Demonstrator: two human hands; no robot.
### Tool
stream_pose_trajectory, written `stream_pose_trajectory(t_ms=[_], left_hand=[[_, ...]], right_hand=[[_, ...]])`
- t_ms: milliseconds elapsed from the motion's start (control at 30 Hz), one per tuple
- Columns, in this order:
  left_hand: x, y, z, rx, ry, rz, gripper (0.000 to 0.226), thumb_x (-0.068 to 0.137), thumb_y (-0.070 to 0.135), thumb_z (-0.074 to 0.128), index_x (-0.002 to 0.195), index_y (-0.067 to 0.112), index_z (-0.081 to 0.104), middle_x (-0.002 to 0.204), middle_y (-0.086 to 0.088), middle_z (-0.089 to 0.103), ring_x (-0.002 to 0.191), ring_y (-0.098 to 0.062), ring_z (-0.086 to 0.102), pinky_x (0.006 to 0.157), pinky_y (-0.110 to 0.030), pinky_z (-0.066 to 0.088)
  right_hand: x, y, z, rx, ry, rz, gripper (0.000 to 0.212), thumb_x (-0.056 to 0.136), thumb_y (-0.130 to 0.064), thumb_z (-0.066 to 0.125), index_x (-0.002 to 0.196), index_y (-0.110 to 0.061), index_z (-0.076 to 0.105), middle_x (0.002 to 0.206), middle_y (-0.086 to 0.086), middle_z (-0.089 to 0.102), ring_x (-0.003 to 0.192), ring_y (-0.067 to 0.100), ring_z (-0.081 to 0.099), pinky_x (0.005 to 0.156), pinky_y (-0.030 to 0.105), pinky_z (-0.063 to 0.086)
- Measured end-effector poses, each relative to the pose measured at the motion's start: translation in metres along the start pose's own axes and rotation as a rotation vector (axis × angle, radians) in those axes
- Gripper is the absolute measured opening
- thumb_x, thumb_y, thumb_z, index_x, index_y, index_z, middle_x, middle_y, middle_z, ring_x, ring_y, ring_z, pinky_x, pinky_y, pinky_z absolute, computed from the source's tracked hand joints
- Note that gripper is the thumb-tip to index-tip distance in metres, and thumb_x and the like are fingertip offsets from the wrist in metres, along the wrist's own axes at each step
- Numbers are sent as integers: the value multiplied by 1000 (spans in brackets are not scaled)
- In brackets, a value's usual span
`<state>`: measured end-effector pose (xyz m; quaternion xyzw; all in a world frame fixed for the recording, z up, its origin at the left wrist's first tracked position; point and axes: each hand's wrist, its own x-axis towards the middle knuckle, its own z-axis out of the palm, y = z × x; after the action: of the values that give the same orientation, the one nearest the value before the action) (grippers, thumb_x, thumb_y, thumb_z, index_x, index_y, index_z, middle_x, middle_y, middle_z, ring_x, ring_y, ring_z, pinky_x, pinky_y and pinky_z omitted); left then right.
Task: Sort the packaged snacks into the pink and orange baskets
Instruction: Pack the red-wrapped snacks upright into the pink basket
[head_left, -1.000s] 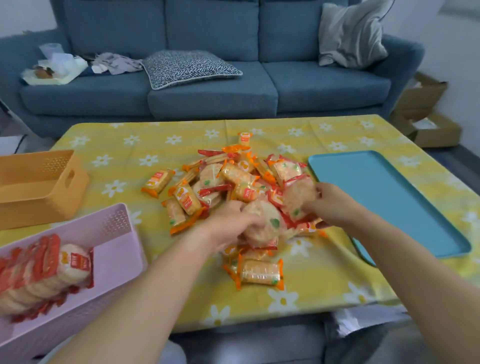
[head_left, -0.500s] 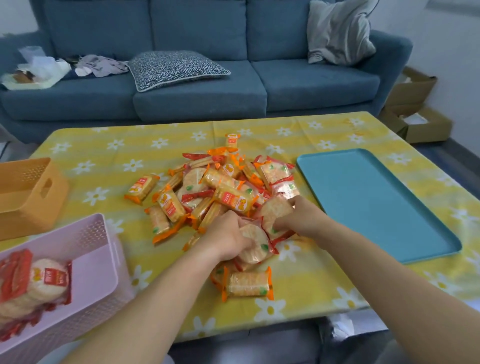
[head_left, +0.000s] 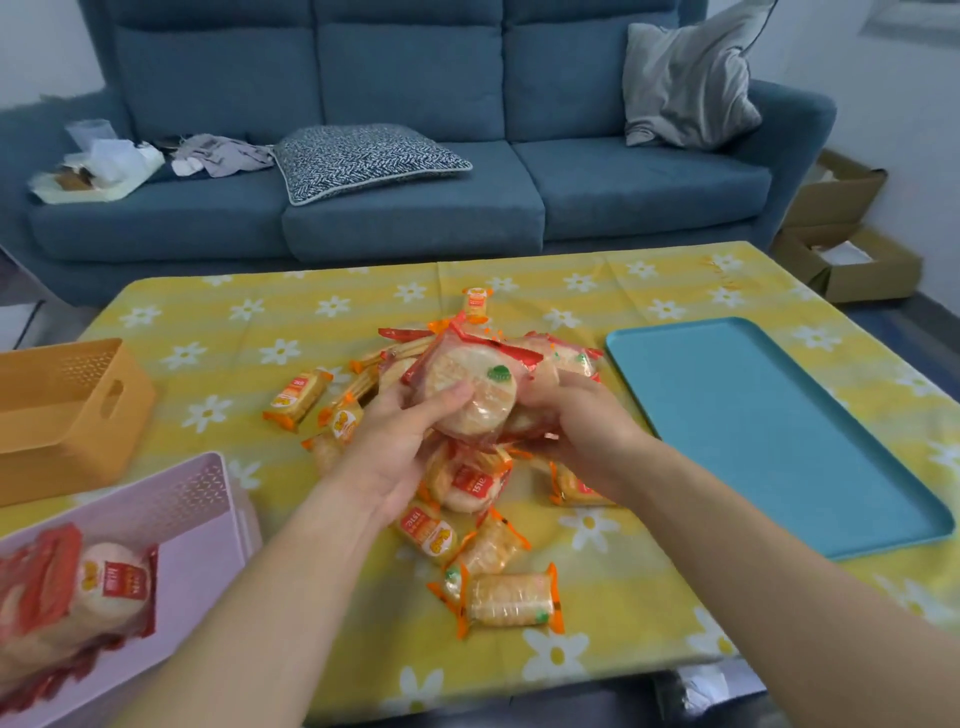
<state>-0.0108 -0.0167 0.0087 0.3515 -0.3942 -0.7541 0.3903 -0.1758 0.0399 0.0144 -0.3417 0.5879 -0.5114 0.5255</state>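
Both hands, left hand (head_left: 400, 441) and right hand (head_left: 582, 426), now grip a lifted stack of red-wrapped round crackers (head_left: 470, 389), so we carry it next to the near-left pink basket (head_left: 208, 499).

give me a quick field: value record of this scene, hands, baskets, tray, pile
left hand: holding round red packs
right hand: holding the same packs
pink basket: red packs inside
orange basket: contents not visible
tray: bare, right of pile
pile: orange and red packs on tablecloth
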Motion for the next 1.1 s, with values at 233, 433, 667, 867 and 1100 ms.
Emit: stream_pose_trajectory(t_ms=[233,433,667,867,1100], left_hand=[[9,16,-16,-68,33,-8,48,78,22,72,125,16,66,108,-11,75,87,-24,74,64,-35,58],[31,30,-60,-292,401,-1,36,84,29,77,117,22,65,117,-6,74,101,-21,72,80,-36,57],[61,23,-73,-342,456,-45,34,85,26,78,115,15,66,105,-10,77,92,-22,76,84,-35,60],[82,11,-74,-160,471,-41,65,70,27,87,128,12,61,109,-13,75,79,-23,77,55,-30,57],[84,10,-72,9,407,-87,90,50,39,94,130,14,60,110,-15,75,86,-32,76,64,-36,57]], right_hand=[[35,-4,7,-246,93,-54,39,97,-39,36,90,-20,69,98,3,66,86,19,57,80,38,42],[68,26,-10,-1024,269,64,35,88,-34,64,111,-9,56,101,10,60,89,29,58,63,32,39],[74,-10,0,-828,282,39,18,81,-23,65,81,-5,66,66,5,58,61,22,53,57,28,41],[69,-29,37,-96,414,-154,9,91,-27,54,91,-22,62,90,1,67,88,23,66,80,44,55],[101,20,57,30,190,132,34,76,-41,51,104,-23,59,114,12,65,108,35,62,100,63,46]])
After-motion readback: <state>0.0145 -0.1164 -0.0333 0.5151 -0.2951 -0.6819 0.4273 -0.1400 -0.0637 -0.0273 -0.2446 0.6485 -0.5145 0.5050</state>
